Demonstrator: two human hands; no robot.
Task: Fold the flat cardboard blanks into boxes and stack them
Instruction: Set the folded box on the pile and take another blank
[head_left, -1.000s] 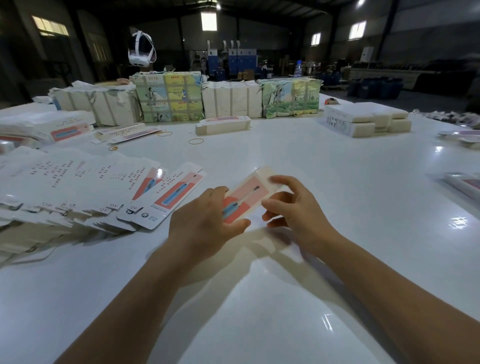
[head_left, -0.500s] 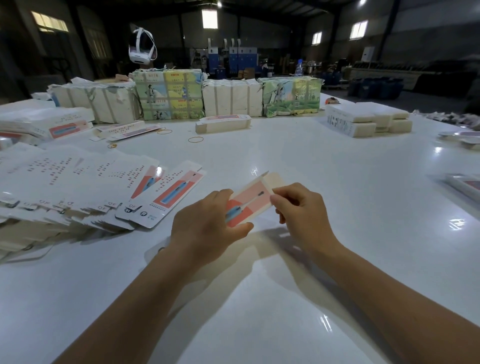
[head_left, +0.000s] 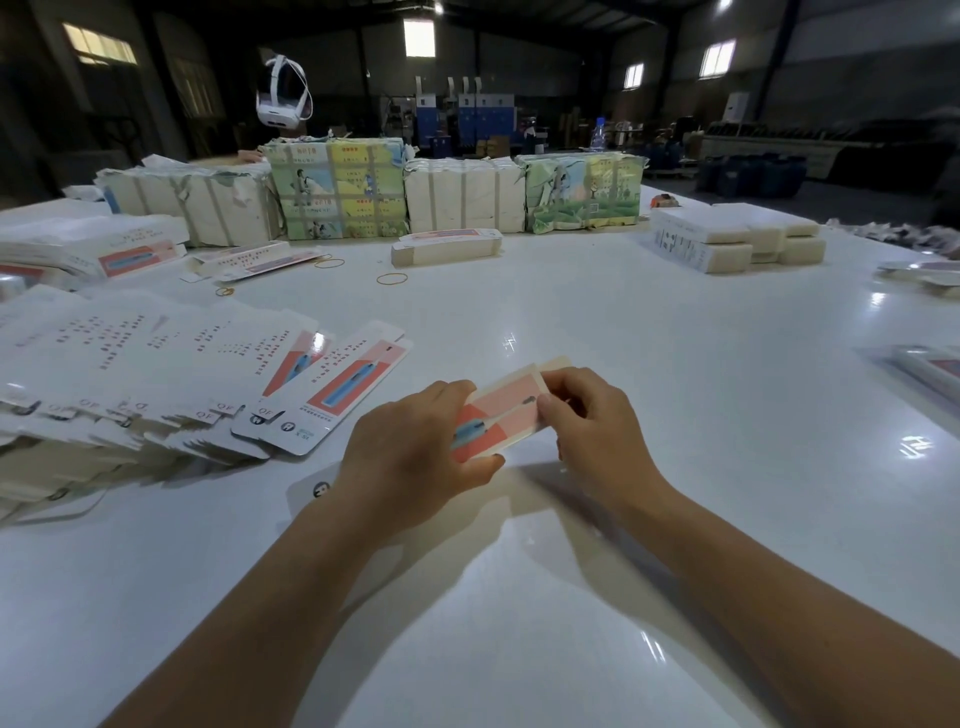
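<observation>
Glossy white table (head_left: 649, 395), big, ceiling lights reflecting off it. Dim warehouse behind, small bright windows up high. Left hand (head_left: 410, 457) grips the near end of a pink-and-white carton blank (head_left: 506, 413), thumb under, fingers curled over top. Right hand (head_left: 597, 431) pinches its far end. Blank is held just above the table, centre. Fanned pile of flat blanks (head_left: 156, 374) lies to the left. Wrapped bundles (head_left: 337, 192) line the far edge, rubber bands (head_left: 392, 279) in front of them. White block stack (head_left: 737, 239) far right.
</observation>
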